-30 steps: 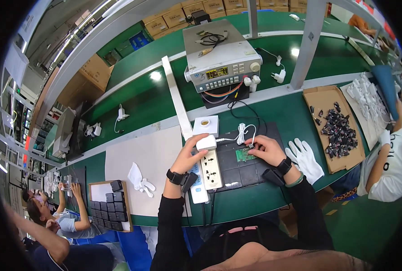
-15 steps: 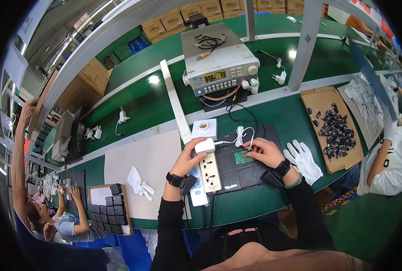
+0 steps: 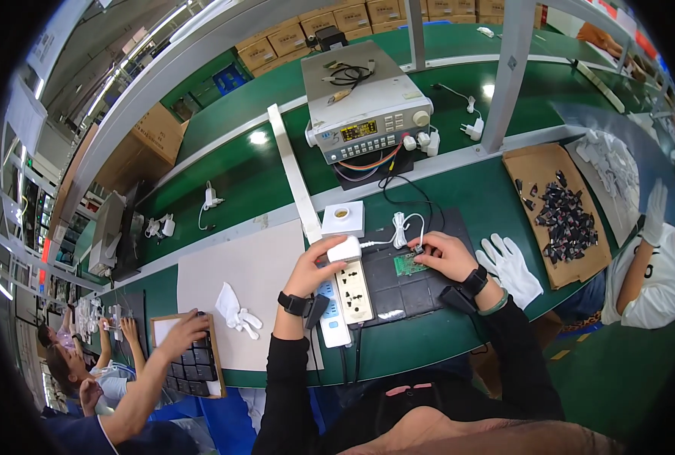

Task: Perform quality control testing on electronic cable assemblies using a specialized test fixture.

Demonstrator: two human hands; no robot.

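My left hand (image 3: 315,265) is closed around a white plug-in power adapter (image 3: 344,249) at the far end of a cream power strip (image 3: 354,292). A white cable (image 3: 400,230), partly bundled, runs from the adapter toward my right hand (image 3: 445,256). The right fingers pinch the cable's connector at a small green circuit board (image 3: 407,265), which lies on a dark mat (image 3: 406,296). The fingers partly hide the connector, so I cannot tell whether it sits fully in the board. A white and blue power strip (image 3: 331,315) lies beside the cream one.
A bench instrument (image 3: 368,106) stands behind the mat, near a white box (image 3: 343,218). White gloves (image 3: 510,269) and a cardboard tray of black connectors (image 3: 561,220) lie right. At left, a co-worker's hand (image 3: 186,331) reaches over a tray of black adapters (image 3: 193,368).
My hands stay almost where they were, on the adapter and at the board. The co-worker's arm at left has come down from the rack to the tray of black adapters.
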